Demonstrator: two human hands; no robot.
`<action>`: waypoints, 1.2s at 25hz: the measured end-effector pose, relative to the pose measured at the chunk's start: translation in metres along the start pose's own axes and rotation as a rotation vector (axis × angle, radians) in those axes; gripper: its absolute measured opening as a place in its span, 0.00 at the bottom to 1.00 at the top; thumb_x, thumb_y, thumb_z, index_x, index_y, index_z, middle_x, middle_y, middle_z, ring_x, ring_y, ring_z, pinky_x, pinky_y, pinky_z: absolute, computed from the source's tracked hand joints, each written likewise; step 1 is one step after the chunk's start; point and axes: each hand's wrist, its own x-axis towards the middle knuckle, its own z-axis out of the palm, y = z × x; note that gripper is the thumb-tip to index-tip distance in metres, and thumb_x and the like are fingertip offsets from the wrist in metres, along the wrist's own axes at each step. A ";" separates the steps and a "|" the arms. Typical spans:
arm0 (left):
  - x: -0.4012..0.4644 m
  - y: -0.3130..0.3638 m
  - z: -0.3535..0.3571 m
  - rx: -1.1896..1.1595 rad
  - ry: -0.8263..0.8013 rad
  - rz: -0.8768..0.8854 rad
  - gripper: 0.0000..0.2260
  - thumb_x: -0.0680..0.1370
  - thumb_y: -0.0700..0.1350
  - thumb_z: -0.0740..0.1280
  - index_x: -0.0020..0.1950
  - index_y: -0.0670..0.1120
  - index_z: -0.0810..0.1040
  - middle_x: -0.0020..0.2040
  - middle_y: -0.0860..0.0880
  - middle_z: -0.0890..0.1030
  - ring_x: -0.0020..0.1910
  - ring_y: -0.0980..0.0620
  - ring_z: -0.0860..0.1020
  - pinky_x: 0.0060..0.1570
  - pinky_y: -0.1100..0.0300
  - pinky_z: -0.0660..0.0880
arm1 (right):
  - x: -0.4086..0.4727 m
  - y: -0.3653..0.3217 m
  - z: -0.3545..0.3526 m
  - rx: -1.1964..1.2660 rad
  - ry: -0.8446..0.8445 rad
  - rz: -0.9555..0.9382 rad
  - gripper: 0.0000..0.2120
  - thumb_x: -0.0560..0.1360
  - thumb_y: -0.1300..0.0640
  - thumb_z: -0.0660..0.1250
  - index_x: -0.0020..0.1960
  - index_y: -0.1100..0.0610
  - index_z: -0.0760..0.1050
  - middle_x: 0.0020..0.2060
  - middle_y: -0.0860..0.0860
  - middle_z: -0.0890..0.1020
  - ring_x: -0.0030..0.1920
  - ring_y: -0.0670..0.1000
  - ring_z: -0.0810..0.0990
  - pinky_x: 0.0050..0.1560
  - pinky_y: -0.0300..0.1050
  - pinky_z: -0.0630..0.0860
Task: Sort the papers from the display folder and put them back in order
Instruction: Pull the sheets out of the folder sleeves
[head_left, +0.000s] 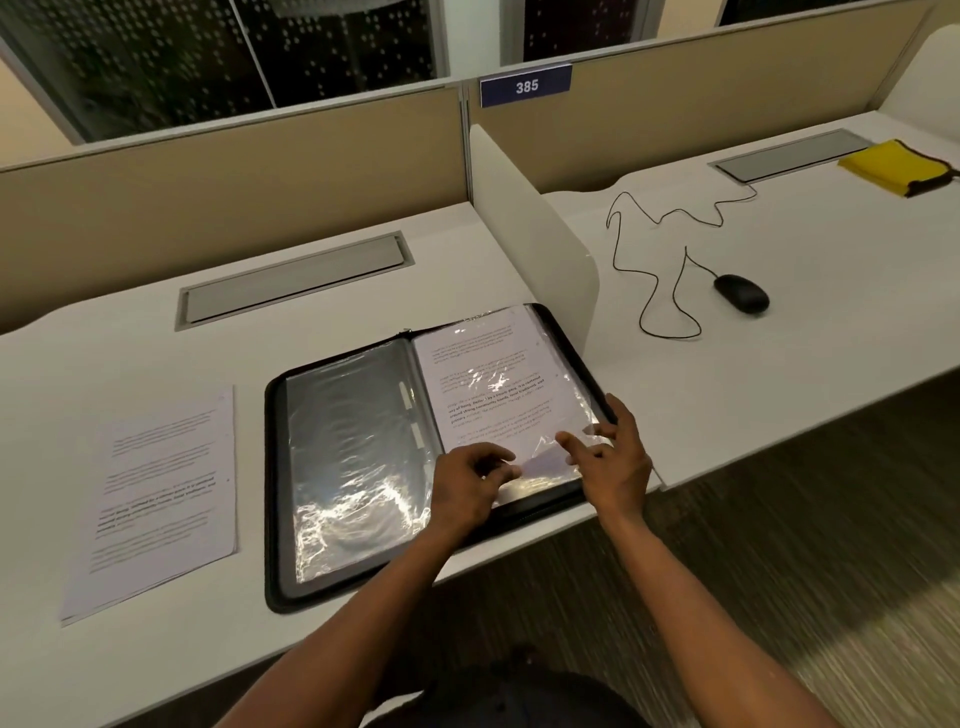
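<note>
Open display folder (363, 467) near table's (156, 338) front edge: printed sheet (483, 384) sleeved right, clear sleeve (353, 447) left. Left hand (467, 486) pinching sleeve's lower edge, right hand (613, 457) fingers spread flat on it. Loose papers (161, 493) toward left edge.

I am in an open-plan office, seated at a numbered workstation. My white counter (322, 218) is closed off by beige partition panels (208, 171), and a blue plate (525, 85) reading 385 is fixed on top of them. A white divider (535, 228) separates my place from the next, where a wired mouse (741, 293) lies. Both places have grey cable hatches (293, 278). Carpet (779, 519) covers the floor.
</note>
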 end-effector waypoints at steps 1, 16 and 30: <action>-0.001 0.000 -0.001 -0.017 0.018 -0.002 0.07 0.73 0.43 0.77 0.46 0.55 0.84 0.42 0.59 0.84 0.44 0.65 0.81 0.47 0.69 0.77 | -0.001 0.000 -0.003 0.003 0.007 0.012 0.42 0.66 0.51 0.81 0.76 0.50 0.66 0.52 0.52 0.82 0.40 0.49 0.85 0.39 0.38 0.80; -0.016 -0.001 0.007 -0.008 0.181 0.167 0.05 0.76 0.45 0.74 0.49 0.54 0.85 0.43 0.60 0.84 0.45 0.61 0.82 0.46 0.66 0.79 | -0.009 0.008 0.035 -1.235 -0.363 -1.032 0.27 0.71 0.60 0.76 0.67 0.65 0.75 0.65 0.65 0.78 0.67 0.65 0.76 0.70 0.61 0.70; -0.026 0.000 -0.001 -0.048 0.143 0.129 0.06 0.75 0.44 0.75 0.52 0.50 0.85 0.47 0.59 0.84 0.47 0.62 0.81 0.47 0.69 0.77 | -0.027 0.025 0.001 -0.992 -0.339 -1.188 0.06 0.70 0.58 0.77 0.43 0.55 0.80 0.36 0.52 0.79 0.38 0.53 0.78 0.39 0.47 0.76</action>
